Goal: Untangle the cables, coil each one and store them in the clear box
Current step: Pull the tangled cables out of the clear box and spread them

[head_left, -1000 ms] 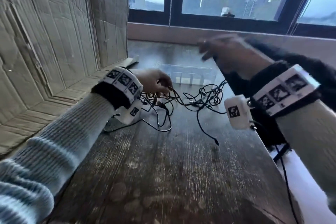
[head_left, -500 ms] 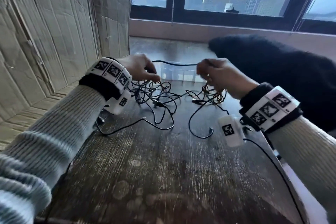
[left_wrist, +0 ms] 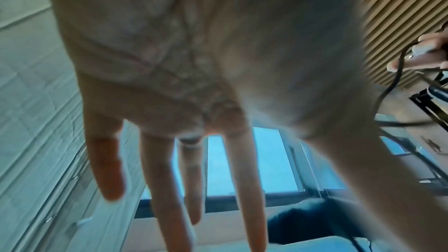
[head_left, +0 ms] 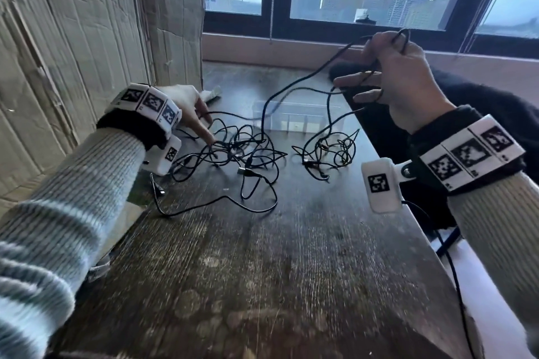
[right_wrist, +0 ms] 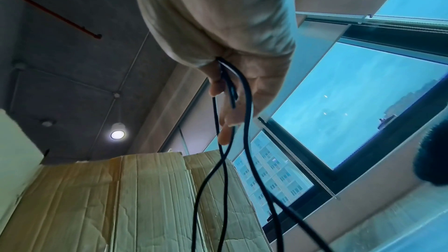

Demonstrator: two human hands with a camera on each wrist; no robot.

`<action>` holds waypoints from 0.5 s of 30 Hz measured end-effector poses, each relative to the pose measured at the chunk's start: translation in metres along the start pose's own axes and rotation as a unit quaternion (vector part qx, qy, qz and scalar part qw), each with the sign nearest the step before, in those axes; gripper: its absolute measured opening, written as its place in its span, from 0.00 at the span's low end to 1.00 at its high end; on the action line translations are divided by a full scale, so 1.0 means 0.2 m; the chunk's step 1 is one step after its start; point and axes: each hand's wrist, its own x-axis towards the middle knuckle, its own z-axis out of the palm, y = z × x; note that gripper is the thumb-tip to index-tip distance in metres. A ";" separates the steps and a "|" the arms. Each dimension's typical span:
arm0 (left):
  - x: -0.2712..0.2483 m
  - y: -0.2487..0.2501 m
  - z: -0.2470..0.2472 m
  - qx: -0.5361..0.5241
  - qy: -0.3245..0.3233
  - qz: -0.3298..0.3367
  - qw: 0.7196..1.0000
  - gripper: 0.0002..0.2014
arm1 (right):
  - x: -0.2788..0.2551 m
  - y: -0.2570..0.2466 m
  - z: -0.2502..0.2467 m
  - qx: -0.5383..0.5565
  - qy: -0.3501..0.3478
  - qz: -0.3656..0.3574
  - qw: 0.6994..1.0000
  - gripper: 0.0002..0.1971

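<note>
The left hand (left_wrist: 194,64) fills most of the view, palm toward the camera, fingers (left_wrist: 244,179) straight and spread, holding nothing. At the far right edge, the right hand (left_wrist: 421,53) pinches a black cable (left_wrist: 392,85). A window (left_wrist: 252,160) shows between the fingers.

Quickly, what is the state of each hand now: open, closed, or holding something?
Left hand: open, fingers straight, fingertips down at the tangled black cables on the table.
Right hand: raised, pinching a thin black cable.
</note>
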 end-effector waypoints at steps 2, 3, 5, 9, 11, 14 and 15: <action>-0.05 0.07 -0.03 -0.052 -0.044 0.053 0.996 0.55 | 0.00 -0.01 0.03 -0.015 -0.038 -0.013 0.999 0.11; -0.07 0.14 -0.04 -0.100 -0.037 0.092 0.990 0.60 | 0.00 -0.01 0.05 -0.014 -0.064 -0.013 0.998 0.11; -0.09 0.30 -0.03 -0.167 0.024 0.182 0.969 0.58 | -0.01 -0.03 0.12 0.018 -0.108 -0.006 0.994 0.10; -0.04 0.47 0.00 -0.243 0.055 0.292 0.923 0.17 | -0.01 -0.09 0.18 0.043 -0.100 -0.021 0.994 0.08; 0.01 0.41 0.01 -0.236 0.052 0.278 0.929 0.06 | 0.01 -0.10 0.14 0.051 -0.048 -0.028 0.997 0.07; 0.07 0.24 0.01 -0.226 0.113 0.248 0.935 0.08 | 0.05 -0.09 0.00 0.079 0.020 -0.024 0.996 0.07; 0.07 0.18 0.00 -0.239 0.134 0.242 0.931 0.09 | 0.06 -0.08 -0.05 0.083 0.030 -0.023 0.996 0.09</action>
